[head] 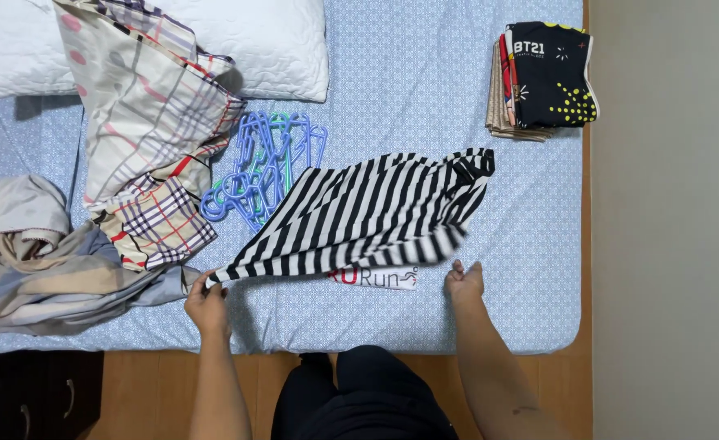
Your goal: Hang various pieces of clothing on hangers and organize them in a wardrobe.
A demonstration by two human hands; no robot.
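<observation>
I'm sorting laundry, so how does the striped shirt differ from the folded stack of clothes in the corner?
The striped shirt is spread out and lifted at one corner by the left hand; the stack of clothes lies folded and untouched. The shirt is black and white; the stack's top piece is black with yellow dots. Both are on the blue bed sheet.

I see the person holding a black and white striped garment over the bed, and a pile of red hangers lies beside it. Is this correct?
Not quite. The hangers are blue, with a few greenish ones, not red; the head view shows this. The rest holds: the left hand grips a corner of the black and white striped garment over the bed, and the hangers lie beside it.
</observation>
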